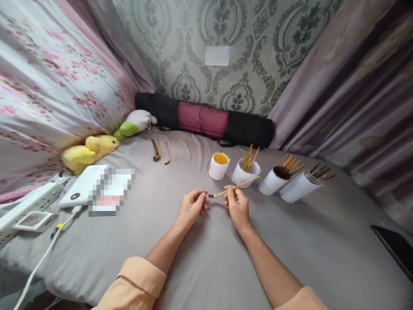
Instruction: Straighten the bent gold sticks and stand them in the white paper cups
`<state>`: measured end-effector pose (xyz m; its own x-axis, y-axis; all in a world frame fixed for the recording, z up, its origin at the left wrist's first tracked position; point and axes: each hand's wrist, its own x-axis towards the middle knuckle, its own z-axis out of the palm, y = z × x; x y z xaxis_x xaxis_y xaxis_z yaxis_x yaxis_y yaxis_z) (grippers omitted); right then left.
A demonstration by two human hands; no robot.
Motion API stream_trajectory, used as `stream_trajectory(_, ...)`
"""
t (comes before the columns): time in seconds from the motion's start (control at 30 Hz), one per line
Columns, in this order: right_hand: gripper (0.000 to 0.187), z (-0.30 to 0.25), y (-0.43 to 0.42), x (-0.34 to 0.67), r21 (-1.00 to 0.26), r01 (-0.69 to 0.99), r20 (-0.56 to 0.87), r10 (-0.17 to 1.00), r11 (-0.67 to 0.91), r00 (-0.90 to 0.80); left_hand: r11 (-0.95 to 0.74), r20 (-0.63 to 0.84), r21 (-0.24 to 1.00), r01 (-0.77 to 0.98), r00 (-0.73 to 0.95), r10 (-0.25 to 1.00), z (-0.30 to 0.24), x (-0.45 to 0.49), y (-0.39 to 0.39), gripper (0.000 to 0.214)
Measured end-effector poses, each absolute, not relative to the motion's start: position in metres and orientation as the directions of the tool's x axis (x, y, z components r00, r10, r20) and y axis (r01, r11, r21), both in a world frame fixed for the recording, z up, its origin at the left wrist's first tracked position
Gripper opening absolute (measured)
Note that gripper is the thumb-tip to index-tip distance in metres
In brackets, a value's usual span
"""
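My right hand (pixel 237 204) pinches a thin golden stick (pixel 235 187) near its middle; the stick slants up to the right toward the cups. My left hand (pixel 192 206) is curled, its fingertips just left of the stick's lower end; whether they touch it I cannot tell. Beyond my hands stand a white cup with yellow contents (pixel 219 165) and a white cup holding several golden sticks (pixel 243 172). Two more white cups (pixel 272 180) (pixel 300 186) lie tilted to the right, dark and golden sticks poking out.
Bent golden pieces (pixel 159 150) lie on the grey bedsheet (pixel 129 241) farther back. A power bank (pixel 82 185), power strip (pixel 26 206) and cable sit at left, plush toys (pixel 87 153) behind them. A black-and-maroon bag (pixel 203 119) lies along the wall. A dark phone (pixel 395 247) is at right.
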<state>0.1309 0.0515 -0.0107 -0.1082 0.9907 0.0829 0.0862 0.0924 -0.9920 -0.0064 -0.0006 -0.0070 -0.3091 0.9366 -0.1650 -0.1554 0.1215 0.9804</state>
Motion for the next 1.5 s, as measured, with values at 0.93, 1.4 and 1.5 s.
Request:
stream_trajectory(0.93,0.028,-0.011,0.05,0.134,-0.967,0.146,0.19,0.972,0.21,-0.142,0.418,-0.368,0.726,-0.546,0.205,0.907,0.0,-0.002,-0.01,0.021)
stream_trajectory(1.4,0.026,-0.015,0.049,0.136,-0.97,0.135,0.182,0.97,0.204,-0.163,0.506,-0.382,0.689,-0.519,0.333,0.862,0.0,-0.003,-0.014,0.027)
stream_trajectory(1.5,0.025,-0.015,0.049,0.137,-0.97,0.132,0.183,0.969,0.205,-0.165,0.519,-0.379,0.687,-0.509,0.358,0.853,0.001,-0.003,-0.015,0.029)
